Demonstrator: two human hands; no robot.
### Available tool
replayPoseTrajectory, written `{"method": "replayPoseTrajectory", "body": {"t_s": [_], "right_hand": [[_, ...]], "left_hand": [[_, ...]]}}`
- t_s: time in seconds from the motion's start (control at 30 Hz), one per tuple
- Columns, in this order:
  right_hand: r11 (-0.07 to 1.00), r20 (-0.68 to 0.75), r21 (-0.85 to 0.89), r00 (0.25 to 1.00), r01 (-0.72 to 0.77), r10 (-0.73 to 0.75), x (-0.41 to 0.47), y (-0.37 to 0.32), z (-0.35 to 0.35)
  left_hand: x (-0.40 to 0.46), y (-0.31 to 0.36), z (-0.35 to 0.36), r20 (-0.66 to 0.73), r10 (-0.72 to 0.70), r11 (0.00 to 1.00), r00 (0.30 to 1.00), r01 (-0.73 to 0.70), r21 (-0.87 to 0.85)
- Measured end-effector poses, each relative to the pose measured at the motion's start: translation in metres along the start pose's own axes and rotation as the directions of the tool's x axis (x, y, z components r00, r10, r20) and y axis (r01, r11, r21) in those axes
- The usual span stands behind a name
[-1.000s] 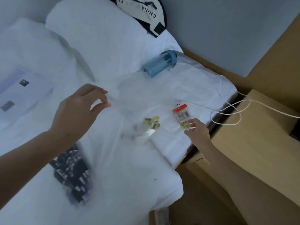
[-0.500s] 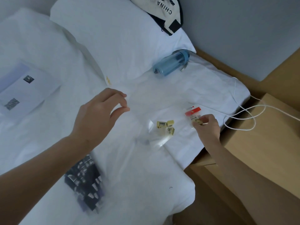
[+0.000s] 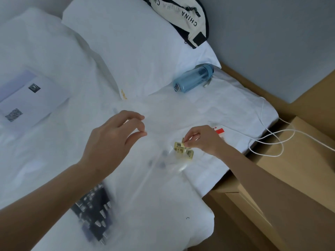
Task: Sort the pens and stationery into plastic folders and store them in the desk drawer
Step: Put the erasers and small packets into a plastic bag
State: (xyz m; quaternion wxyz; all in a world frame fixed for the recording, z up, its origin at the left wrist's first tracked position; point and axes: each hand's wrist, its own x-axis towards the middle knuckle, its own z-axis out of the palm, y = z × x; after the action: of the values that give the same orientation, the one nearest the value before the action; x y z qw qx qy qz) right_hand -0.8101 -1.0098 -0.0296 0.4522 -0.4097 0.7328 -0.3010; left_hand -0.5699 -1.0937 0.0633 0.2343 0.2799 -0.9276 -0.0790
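Lying under everything is a big white bed (image 3: 54,160) with a puffy pillow (image 3: 126,42) at the top. A brown wooden desk (image 3: 290,169) stands right beside the bed on the right. A cream and black bag (image 3: 183,17) with letters on it sits on the pillow's far corner. A white booklet (image 3: 27,100) lies on the left part of the bed. A see-through plastic folder (image 3: 154,178) is held up over the bed, and a dark picture (image 3: 94,212) shows through its lower part, all blurry. The left hand (image 3: 112,142) has thumb and pointer finger pressed together at the folder's top edge, pinching it. A blue water bottle (image 3: 194,77) lies on its side below the pillow. A thin white cable (image 3: 272,140) loops from the bed onto the desk. The right hand (image 3: 203,140) pinches 1 little yellow tag between its fingertips. A few small yellow tags (image 3: 183,151) with black bar marks sit together in the folder, just under that hand. A small packet with a red top (image 3: 220,132) lies on the sheet, partly hidden behind the right hand.
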Motion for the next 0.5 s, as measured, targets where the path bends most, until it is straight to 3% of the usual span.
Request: {"method": "replayPoseTrajectory", "body": {"t_s": [0.2,0.5], "right_hand": [[0.999,0.149,0.002,0.988,-0.033,0.033,-0.004,0.004,-0.016],[0.975,-0.12,0.222,0.992,0.0,0.027,-0.029,0.017,-0.043]], "left_hand": [[0.002,0.003,0.004,0.009,-0.003,1.0,1.0,0.003,-0.004],[0.022,0.026,-0.002,0.025,0.051,0.998,0.998,-0.052,0.026]]}}
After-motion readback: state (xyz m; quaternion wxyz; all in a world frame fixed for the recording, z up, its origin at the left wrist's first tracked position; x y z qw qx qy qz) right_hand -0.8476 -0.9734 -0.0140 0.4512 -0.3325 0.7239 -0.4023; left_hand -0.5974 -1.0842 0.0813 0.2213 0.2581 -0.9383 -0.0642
